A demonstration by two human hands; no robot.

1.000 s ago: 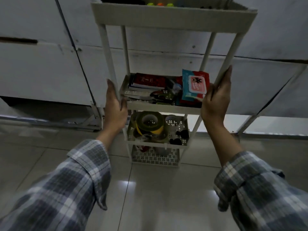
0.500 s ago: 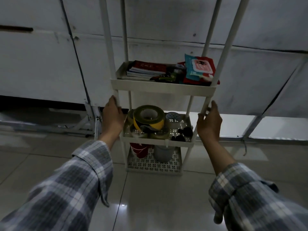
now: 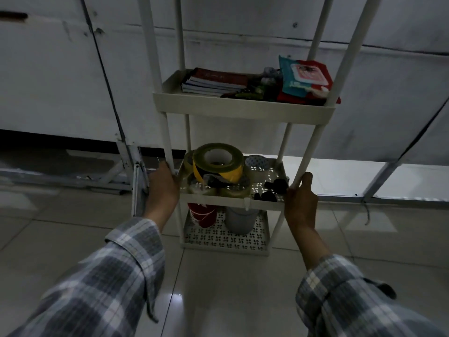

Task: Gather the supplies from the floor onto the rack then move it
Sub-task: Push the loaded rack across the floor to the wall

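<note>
The white rack (image 3: 243, 110) stands on the tiled floor (image 3: 218, 288) in front of a pale wall, and both hands grip it at the level of its middle shelf. The left hand (image 3: 163, 188) is wrapped around the front left post just above that shelf, and the right hand (image 3: 300, 200) is wrapped around the front right post, thumb up along the pole. Both arms wear plaid sleeves (image 3: 116, 276). On the upper visible shelf lie a stack of notebooks (image 3: 213, 81) on the left and a pack of wipes (image 3: 305, 77) leaning at the right, with small dark items between them that are too dim to tell. The middle shelf holds a big yellow-and-black roll of tape (image 3: 218, 161) resting on smaller tape rolls, a small patterned bowl (image 3: 256, 161) behind it, and some black clips (image 3: 274, 188) near the right hand. On the bottom shelf stand a red cup (image 3: 202, 215) and a grey cup (image 3: 240, 220) side by side.
</note>
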